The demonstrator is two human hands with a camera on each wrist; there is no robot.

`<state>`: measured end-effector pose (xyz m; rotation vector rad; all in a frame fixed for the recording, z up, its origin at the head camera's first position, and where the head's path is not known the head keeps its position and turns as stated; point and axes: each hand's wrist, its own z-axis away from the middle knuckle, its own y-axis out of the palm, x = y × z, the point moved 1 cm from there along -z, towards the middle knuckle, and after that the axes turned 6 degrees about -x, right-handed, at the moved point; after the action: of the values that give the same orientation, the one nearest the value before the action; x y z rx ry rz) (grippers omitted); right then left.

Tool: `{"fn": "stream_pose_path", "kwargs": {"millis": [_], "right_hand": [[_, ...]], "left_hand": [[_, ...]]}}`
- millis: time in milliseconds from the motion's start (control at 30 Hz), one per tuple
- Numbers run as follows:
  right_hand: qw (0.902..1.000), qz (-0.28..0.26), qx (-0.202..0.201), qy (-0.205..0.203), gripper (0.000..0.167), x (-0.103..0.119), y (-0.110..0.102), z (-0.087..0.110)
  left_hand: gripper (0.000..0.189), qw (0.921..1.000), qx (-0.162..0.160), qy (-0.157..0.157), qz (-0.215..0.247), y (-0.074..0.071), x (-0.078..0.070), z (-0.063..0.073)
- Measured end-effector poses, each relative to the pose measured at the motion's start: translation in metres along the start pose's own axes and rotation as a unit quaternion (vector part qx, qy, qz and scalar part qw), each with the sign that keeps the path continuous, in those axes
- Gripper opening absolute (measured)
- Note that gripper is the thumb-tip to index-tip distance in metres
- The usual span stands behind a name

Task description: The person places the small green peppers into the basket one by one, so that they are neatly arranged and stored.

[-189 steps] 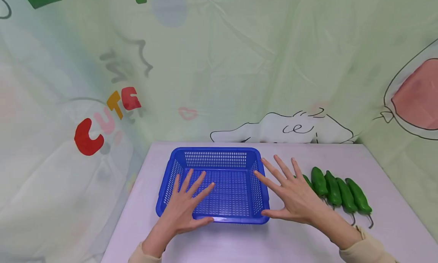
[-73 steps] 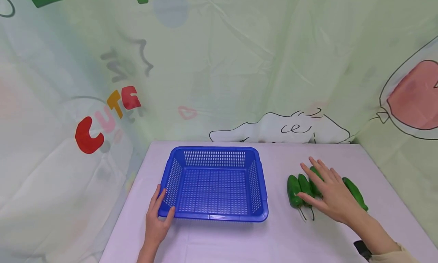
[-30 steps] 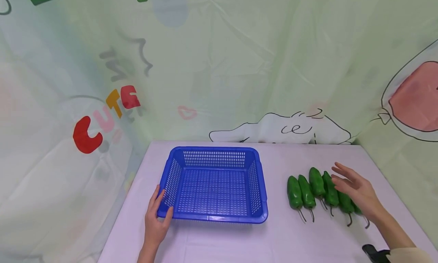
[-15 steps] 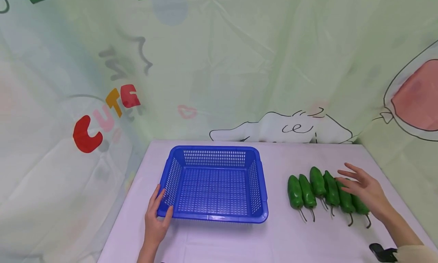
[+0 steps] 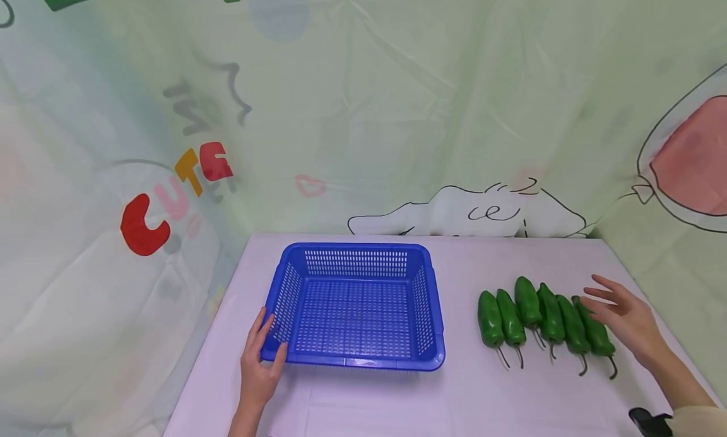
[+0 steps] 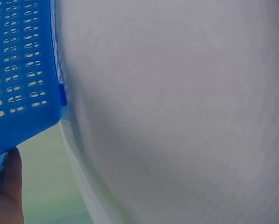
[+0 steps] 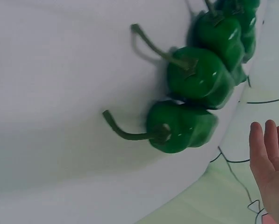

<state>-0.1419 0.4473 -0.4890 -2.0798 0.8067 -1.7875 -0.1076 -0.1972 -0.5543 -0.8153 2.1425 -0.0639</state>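
My left hand [image 5: 259, 367] rests at the front left corner of a blue plastic basket [image 5: 354, 362], its fingers fairly straight along the side and its thumb at the front rim. In the left wrist view one straight digit [image 6: 10, 179] touches the basket's rim [image 6: 25, 133] from outside. Several green peppers [image 5: 528, 303] lie side by side in a row right of the basket, stems toward me. My right hand [image 5: 627, 317] hovers at the row's right end, fingers relaxed and holding nothing. The nearest pepper [image 7: 179, 127] lies beside it in the right wrist view.
A white-covered table [image 5: 386, 402] carries everything. Behind it and on both sides hangs a pale green printed curtain [image 5: 341, 121]. A black strap-like piece [image 5: 650, 422] shows at the right wrist.
My right hand has passed over the peppers to the right, uncovering the row, now spread side by side. The left hand went earlier to the basket's corner and stays there.
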Motion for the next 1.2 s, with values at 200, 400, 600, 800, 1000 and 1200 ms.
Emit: {"fn": "stream_pose_path", "kwargs": {"millis": [200, 400, 600, 800, 1000, 1200], "right_hand": [[0.9989, 0.031, -0.025, 0.024, 0.062, -0.020, -0.005, 0.001], [0.9947, 0.068, -0.035, 0.068, 0.065, -0.041, -0.004, 0.001], [0.9920, 0.093, -0.028, 0.081, 0.067, -0.053, -0.004, 0.000], [0.9869, 0.126, -0.001, 0.101, 0.069, -0.058, -0.002, -0.001], [0.9841, 0.135, 0.027, 0.112, 0.068, -0.066, 0.000, -0.001], [0.9832, 0.137, 0.035, 0.116, 0.067, -0.072, 0.000, -0.002]], "left_hand": [[0.061, 1.0000, 0.008, -0.001, -0.004, 0.000, -0.001, 0.000], [0.057, 0.9999, 0.005, 0.002, 0.015, -0.003, -0.020, -0.006], [0.055, 0.9998, 0.015, -0.007, 0.014, -0.007, -0.034, -0.011], [0.055, 0.9997, 0.016, 0.000, 0.019, -0.007, -0.033, -0.012], [0.055, 0.9997, 0.018, -0.010, 0.016, -0.008, -0.033, -0.012], [0.055, 0.9997, 0.017, -0.014, 0.013, -0.008, -0.033, -0.011]]}}
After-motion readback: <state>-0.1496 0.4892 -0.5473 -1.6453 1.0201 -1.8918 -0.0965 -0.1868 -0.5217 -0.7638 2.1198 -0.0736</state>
